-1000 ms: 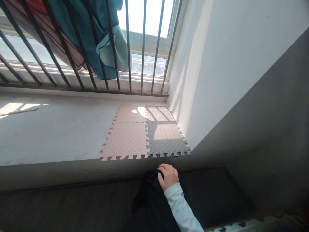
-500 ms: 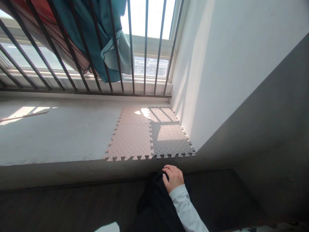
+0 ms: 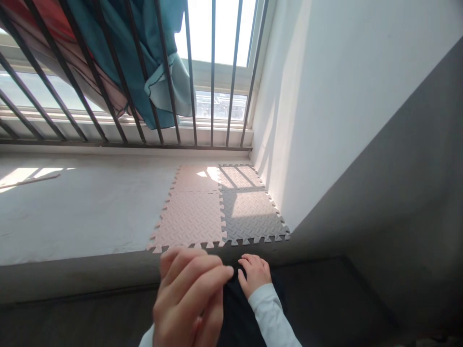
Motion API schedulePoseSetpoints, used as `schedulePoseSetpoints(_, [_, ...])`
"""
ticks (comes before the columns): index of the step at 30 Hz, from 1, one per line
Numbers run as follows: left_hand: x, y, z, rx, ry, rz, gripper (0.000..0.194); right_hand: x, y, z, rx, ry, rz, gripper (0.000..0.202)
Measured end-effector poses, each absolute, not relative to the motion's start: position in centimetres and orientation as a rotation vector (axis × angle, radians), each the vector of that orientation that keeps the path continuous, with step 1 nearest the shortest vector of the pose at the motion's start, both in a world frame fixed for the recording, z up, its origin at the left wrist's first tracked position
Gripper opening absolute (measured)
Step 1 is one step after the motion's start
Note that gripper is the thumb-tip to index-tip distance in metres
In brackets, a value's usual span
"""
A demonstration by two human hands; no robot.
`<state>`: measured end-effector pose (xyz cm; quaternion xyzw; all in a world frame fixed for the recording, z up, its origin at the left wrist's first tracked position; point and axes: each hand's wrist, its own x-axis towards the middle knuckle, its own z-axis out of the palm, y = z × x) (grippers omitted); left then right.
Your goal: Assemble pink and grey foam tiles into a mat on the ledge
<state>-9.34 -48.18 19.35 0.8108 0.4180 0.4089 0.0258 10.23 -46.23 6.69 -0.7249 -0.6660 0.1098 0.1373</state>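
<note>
My left hand (image 3: 190,296) is raised close to the camera at the lower middle, its fingers bent and pressed together. I see nothing in it, though the palm is turned away. My right hand (image 3: 253,274) rests lower down on my dark-clothed leg, fingers slightly spread and empty. Just beyond both hands lie joined foam mat tiles with toothed edges on a pale ledge: pink tiles (image 3: 190,217) on the left and grey tiles (image 3: 253,217) on the right. My left hand overlaps the pink tiles' front edge in the view without clearly touching it.
The ledge (image 3: 90,217) runs left, with a thin stick (image 3: 39,179) lying on it. Dark metal bars (image 3: 162,72) stand along its back, before a window and a hanging teal cloth (image 3: 144,48). A white wall (image 3: 325,96) closes off the right side.
My left hand has come up into view from below, where only its sleeve showed before. My right hand stays on my leg. The view has shifted slightly; the tiles lie as before.
</note>
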Motion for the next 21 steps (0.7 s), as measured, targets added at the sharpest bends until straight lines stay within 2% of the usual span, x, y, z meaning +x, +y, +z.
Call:
schedulePoseSetpoints(2, [-7.8,-44.5,17.3,2.514,1.455,1.064,0.029,10.1,-45.5,6.8,-2.178,-1.938,0.325,0.033])
schedulePoseSetpoints(4, [-6.7,-41.1,13.4,2.496,1.66,0.653,0.03,9.8,-44.6,6.9,-2.247,-1.942,0.316,0.045])
schedulePoseSetpoints(5, [-6.4,-39.7,11.2,2.488,1.719,0.41,0.036,9.6,-44.0,6.9,-2.272,-1.946,0.307,0.051])
schedulePoseSetpoints(7, [-6.1,-37.7,6.9,2.459,1.793,0.027,0.06,9.3,-42.8,6.9,-2.311,-1.969,0.294,0.061])
schedulePoseSetpoints(9, [-5.9,-36.7,3.8,2.444,1.797,-0.145,0.074,8.9,-41.6,6.7,-2.346,-2.003,0.286,0.069])
schedulePoseSetpoints(15, [-4.1,-36.1,0.5,2.45,1.897,-0.13,0.069,7.9,-38.9,5.0,-2.316,-2.159,0.423,0.079])
schedulePoseSetpoints(21, [-3.2,-34.9,-1.3,2.527,2.065,0.051,0.036,7.4,-37.6,3.8,-2.369,-2.149,0.473,0.078])
